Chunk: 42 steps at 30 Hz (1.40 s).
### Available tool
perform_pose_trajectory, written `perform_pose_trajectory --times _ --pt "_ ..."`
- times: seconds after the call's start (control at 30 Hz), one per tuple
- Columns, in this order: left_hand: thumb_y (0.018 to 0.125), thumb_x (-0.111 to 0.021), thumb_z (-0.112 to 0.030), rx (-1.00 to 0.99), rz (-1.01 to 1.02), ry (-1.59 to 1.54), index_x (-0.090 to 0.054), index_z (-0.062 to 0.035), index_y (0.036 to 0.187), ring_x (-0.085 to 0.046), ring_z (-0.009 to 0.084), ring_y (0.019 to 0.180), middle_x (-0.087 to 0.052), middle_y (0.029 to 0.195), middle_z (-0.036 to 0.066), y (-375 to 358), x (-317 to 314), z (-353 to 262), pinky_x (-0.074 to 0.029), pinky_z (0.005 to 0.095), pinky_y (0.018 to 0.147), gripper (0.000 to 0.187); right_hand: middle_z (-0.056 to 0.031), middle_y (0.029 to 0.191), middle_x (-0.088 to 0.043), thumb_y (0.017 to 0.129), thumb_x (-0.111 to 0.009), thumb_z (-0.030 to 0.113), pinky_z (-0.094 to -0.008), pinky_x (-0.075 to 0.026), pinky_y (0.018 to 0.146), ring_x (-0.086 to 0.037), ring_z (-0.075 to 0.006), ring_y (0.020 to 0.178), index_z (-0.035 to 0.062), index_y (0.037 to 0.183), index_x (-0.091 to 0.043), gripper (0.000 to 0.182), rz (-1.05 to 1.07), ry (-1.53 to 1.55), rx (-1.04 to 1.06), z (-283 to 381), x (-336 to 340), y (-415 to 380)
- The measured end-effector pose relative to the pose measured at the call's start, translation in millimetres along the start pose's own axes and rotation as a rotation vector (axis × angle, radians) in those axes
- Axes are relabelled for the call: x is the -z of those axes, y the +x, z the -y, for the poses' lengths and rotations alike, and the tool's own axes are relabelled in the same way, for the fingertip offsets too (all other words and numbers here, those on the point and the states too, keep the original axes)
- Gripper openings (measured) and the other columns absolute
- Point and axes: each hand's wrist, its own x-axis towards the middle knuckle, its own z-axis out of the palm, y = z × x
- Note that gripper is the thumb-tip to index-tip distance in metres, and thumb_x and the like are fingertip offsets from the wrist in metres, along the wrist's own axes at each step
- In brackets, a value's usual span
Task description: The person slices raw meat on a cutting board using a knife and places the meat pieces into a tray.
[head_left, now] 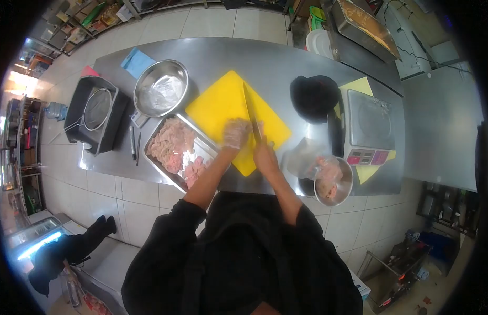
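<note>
My right hand is closed round the handle of a long kitchen knife, its blade pointing away from me over a yellow cutting board. Just left of the blade, my left hand, in a clear plastic glove, rests on the board with its fingers curled. What lies under those fingers is hidden. A small pale pink piece, seemingly meat, shows right of the blade. Beside my left forearm a metal tray holds pale raw meat. Right of my right hand, a steel bowl contains more meat in clear plastic.
A large steel bowl, a dark bin with a strainer, and a marker are on the left. A scale and a black cap-like item stand right. Another person is at lower left.
</note>
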Motion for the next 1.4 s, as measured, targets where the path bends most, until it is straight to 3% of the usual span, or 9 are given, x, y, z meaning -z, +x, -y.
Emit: perform_pose_trajectory --times 0.2,0.27,0.37,0.7,0.77,0.9,1.2,1.27,1.4 --pt "0.084 -0.064 -0.024 0.007 0.115 -0.149 -0.073 -0.0117 0.085 -0.065 0.0315 0.087 -0.069 0.089 0.012 2 20 2 -0.050 0.0445 0.078 0.015 -0.0329 0.091 -0.066 0.096 -0.049 0.016 -0.0597 -0.050 0.076 -0.064 -0.0514 0.086 -0.0032 0.128 -0.037 0.039 -0.081 -0.060 0.057 8 2 11" --pt "0.085 -0.064 -0.025 -0.113 0.007 0.113 -0.074 -0.0135 0.088 -0.065 0.0308 0.086 -0.069 0.089 0.011 -6 35 3 -0.051 0.0436 0.079 0.015 -0.0321 0.091 -0.066 0.096 -0.049 0.015 -0.0594 -0.050 0.076 -0.064 -0.0512 0.086 -0.0027 0.125 -0.039 0.035 -0.061 -0.055 0.021 5 2 -2" --pt "0.086 -0.064 -0.028 -0.078 0.063 0.238 -0.074 -0.0152 0.090 -0.065 0.0298 0.086 -0.069 0.089 0.009 -14 34 28 -0.053 0.0422 0.079 0.017 -0.0311 0.092 -0.067 0.097 -0.047 0.015 -0.0594 -0.050 0.077 -0.064 -0.0509 0.087 -0.0005 0.118 -0.041 0.027 -0.028 -0.067 0.004 -6 0 -18" --pt "0.086 -0.066 -0.035 -0.068 0.114 0.354 -0.073 -0.0138 0.089 -0.067 0.0286 0.084 -0.070 0.086 0.009 -20 44 34 -0.054 0.0428 0.074 0.023 -0.0340 0.093 -0.065 0.099 -0.046 0.015 -0.0595 -0.048 0.077 -0.062 -0.0529 0.088 -0.0042 0.121 -0.044 0.030 -0.045 -0.004 -0.025 1 7 -35" --pt "0.088 -0.065 -0.039 -0.091 0.027 0.068 -0.074 -0.0129 0.088 -0.067 0.0303 0.082 -0.070 0.084 0.011 -23 50 36 -0.053 0.0437 0.073 0.028 -0.0343 0.094 -0.065 0.099 -0.045 0.015 -0.0592 -0.048 0.077 -0.062 -0.0531 0.089 -0.0047 0.122 -0.044 0.031 -0.041 0.024 -0.013 5 9 -42" --pt "0.089 -0.064 -0.039 -0.083 0.097 0.228 -0.073 -0.0126 0.090 -0.067 0.0316 0.081 -0.070 0.085 0.011 -22 47 45 -0.052 0.0437 0.073 0.027 -0.0316 0.095 -0.065 0.100 -0.045 0.018 -0.0597 -0.049 0.079 -0.063 -0.0510 0.089 -0.0004 0.115 -0.044 0.024 -0.051 0.032 0.068 7 2 -65" --pt "0.089 -0.054 -0.018 -0.116 0.060 0.609 -0.068 -0.0168 0.095 -0.067 0.0245 0.086 -0.068 0.088 0.009 -29 4 99 -0.053 0.0379 0.076 0.015 -0.0314 0.102 -0.065 0.101 -0.044 0.020 -0.0592 -0.048 0.083 -0.062 -0.0515 0.095 -0.0008 0.120 -0.043 0.029 0.022 0.021 -0.035 0 -2 -74" --pt "0.083 -0.063 -0.022 -0.161 0.103 0.295 -0.070 -0.0109 0.095 -0.066 0.0312 0.089 -0.070 0.096 0.011 -26 58 57 -0.050 0.0443 0.078 0.017 -0.0315 0.102 -0.065 0.101 -0.044 0.020 -0.0590 -0.048 0.083 -0.062 -0.0513 0.095 -0.0010 0.120 -0.043 0.029 0.019 0.023 -0.037 1 0 -76" --pt "0.082 -0.065 -0.024 -0.191 -0.040 0.175 -0.072 -0.0116 0.096 -0.067 0.0308 0.087 -0.071 0.095 0.011 -26 53 43 -0.051 0.0447 0.077 0.021 -0.0315 0.099 -0.065 0.100 -0.046 0.018 -0.0581 -0.049 0.082 -0.063 -0.0507 0.092 -0.0021 0.119 -0.044 0.028 0.018 0.006 0.054 3 -2 -85"
